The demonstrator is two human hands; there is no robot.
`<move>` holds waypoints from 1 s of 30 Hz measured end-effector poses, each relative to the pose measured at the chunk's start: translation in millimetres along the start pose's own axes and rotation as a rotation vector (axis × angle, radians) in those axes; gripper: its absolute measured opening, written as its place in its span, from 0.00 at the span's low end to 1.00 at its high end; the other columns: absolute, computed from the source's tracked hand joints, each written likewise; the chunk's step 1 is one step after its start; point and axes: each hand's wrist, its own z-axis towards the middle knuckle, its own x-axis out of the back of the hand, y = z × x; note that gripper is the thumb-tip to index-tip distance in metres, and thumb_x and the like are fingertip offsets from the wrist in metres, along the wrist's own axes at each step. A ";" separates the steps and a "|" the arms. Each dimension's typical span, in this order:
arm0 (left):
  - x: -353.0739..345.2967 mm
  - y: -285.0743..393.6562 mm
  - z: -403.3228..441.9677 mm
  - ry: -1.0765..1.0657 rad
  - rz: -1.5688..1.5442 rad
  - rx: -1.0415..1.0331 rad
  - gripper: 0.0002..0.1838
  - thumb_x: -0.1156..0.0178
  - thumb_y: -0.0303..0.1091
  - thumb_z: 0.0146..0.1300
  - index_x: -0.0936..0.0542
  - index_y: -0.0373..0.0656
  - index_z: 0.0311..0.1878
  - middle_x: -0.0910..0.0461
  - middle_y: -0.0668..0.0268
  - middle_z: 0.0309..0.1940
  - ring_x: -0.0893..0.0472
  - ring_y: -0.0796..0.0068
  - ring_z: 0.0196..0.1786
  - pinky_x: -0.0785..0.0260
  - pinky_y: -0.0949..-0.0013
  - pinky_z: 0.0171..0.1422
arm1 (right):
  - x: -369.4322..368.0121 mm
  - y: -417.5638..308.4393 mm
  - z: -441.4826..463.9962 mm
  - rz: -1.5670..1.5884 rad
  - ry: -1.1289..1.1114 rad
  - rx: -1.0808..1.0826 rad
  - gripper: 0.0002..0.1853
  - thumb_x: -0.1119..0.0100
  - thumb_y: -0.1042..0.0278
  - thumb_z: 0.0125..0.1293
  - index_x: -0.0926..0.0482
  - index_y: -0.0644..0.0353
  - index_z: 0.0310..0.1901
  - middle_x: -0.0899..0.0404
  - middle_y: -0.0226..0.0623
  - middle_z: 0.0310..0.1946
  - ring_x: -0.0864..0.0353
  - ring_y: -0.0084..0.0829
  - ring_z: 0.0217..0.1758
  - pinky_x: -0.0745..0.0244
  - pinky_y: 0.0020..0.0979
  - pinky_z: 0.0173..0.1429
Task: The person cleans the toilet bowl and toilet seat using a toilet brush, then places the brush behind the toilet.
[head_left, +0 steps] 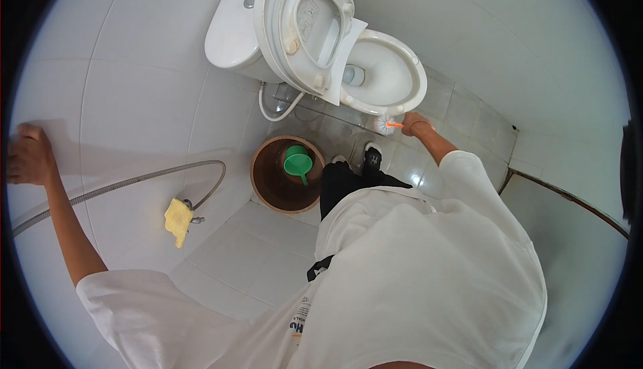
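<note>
Leftmost, we note the left hand up by the tiled wall, well apart from the fixtures; whether its fingers are spread or curled, we cannot tell. A metal hose passes by its forearm and arcs over to a wall tap, over which a yellow cloth hangs. Next we log a brown bucket on the floor, a green dipper inside it. Farther right stands the toilet, its seat raised, its bowl open. Just outside the bowl's near rim we find the brush; contact with the rim we cannot make out. Its long axis lies crosswise, bristles leftward, orange handle running right into the right hand, which is closed around it. That hand is much the nearer to the bowl.
</note>
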 end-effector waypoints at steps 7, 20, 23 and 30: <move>-8.7 4.1 1.4 0.046 -0.022 0.001 0.32 0.67 0.39 0.70 0.63 0.26 0.68 0.63 0.35 0.69 0.58 0.37 0.71 0.62 0.42 0.71 | -8.7 -15.8 11.5 0.164 -0.020 0.119 0.18 0.46 0.66 0.51 0.18 0.46 0.46 0.19 0.45 0.41 0.20 0.43 0.48 0.25 0.36 0.52; 4.8 12.3 8.7 0.060 -0.155 0.043 0.32 0.68 0.39 0.71 0.61 0.24 0.67 0.63 0.34 0.68 0.58 0.37 0.71 0.62 0.42 0.71 | 4.1 13.2 5.3 0.225 -0.080 0.066 0.14 0.46 0.68 0.51 0.19 0.69 0.35 0.19 0.53 0.35 0.17 0.41 0.30 0.23 0.40 0.39; 46.9 28.7 9.1 -0.161 -0.259 0.169 0.30 0.69 0.39 0.71 0.56 0.21 0.65 0.61 0.34 0.68 0.57 0.37 0.71 0.62 0.41 0.71 | 14.7 12.1 -12.2 0.405 -0.067 -0.008 0.13 0.46 0.67 0.51 0.17 0.68 0.30 0.18 0.52 0.33 0.17 0.40 0.30 0.23 0.40 0.38; -99.5 -40.7 -2.1 0.323 0.310 -0.067 0.22 0.50 0.54 0.55 0.22 0.43 0.36 0.25 0.54 0.38 0.26 0.53 0.44 0.35 0.48 0.49 | -4.0 81.9 -29.2 0.342 0.164 -0.233 0.15 0.46 0.65 0.57 0.22 0.67 0.42 0.22 0.56 0.44 0.21 0.47 0.50 0.24 0.41 0.50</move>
